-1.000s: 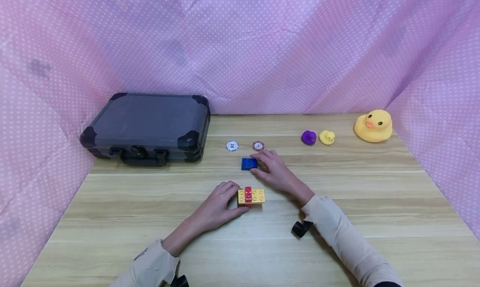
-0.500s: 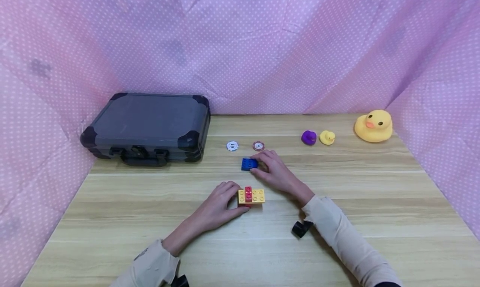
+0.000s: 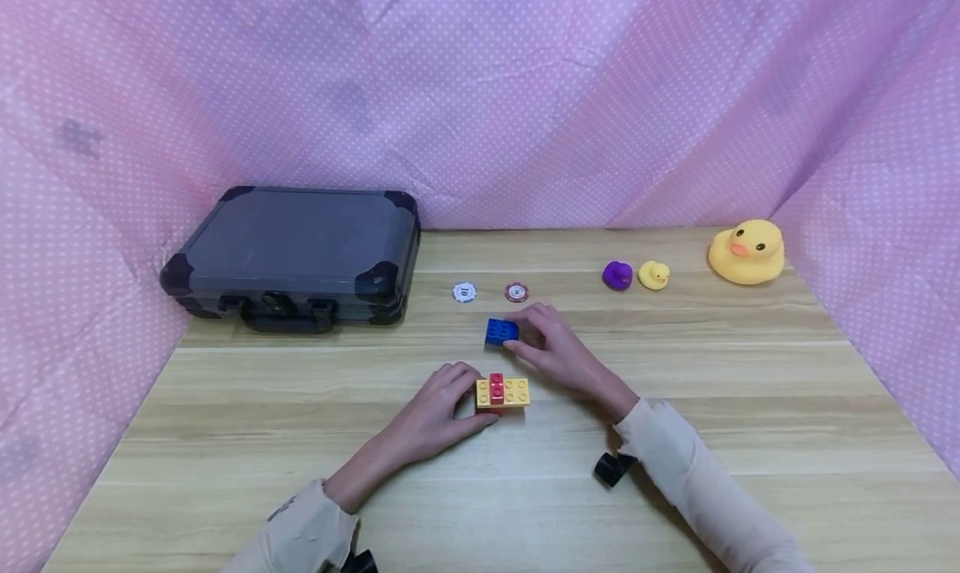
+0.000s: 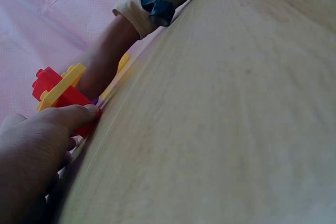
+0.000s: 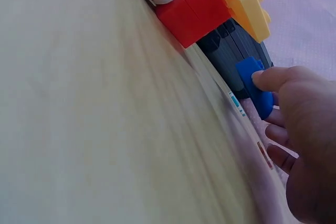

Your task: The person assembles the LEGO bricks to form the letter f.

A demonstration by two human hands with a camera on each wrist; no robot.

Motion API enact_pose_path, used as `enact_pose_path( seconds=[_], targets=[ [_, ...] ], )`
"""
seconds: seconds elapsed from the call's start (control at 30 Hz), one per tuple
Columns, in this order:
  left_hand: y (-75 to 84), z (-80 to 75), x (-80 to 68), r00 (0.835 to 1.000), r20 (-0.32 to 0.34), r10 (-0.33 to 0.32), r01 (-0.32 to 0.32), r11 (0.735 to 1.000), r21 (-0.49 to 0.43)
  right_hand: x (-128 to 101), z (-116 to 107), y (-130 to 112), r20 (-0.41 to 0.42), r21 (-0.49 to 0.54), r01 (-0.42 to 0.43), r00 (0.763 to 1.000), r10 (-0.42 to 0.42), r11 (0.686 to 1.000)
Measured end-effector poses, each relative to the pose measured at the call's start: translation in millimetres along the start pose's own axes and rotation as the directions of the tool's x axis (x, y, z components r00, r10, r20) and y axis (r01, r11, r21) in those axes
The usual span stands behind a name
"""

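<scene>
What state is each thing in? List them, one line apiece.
Blue brick: pinched by the right hand.
Red and yellow brick stack: assembled, on the table, held by the left hand.
Case: closed, lying flat.
Three ducks: upright.
Two chips: lying flat.

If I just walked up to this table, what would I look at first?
Probably the two hands in the middle of the wooden table: the left hand holds a small stack of yellow and red plastic bricks, and the right hand pinches a blue plastic brick just behind it. Next, the big yellow rubber duck at the far right, and the dark hard case lying at the far left.
</scene>
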State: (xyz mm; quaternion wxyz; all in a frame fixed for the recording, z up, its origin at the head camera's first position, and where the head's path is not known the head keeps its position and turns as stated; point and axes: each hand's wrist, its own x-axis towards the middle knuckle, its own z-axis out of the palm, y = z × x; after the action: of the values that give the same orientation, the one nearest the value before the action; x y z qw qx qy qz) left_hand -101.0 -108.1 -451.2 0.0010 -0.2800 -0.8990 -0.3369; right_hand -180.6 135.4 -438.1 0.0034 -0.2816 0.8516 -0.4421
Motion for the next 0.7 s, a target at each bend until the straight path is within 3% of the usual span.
enact_pose_path(
  seconds=[0.53,0.7],
  targets=[
    [0.1,-0.5,-1.0,0.999,0.018,-0.030,0.031,0.999,-0.011,-29,-13,-28,-0.007,0.094,0.085,0.996,-0.085,0.992],
    [0.3,-0.2,-0.3,1.000,0.012,-0.015,0.015,1.000,-0.017,-36,-14,-35,-0.023,0.089,0.158,0.987,-0.156,0.983]
  ],
)
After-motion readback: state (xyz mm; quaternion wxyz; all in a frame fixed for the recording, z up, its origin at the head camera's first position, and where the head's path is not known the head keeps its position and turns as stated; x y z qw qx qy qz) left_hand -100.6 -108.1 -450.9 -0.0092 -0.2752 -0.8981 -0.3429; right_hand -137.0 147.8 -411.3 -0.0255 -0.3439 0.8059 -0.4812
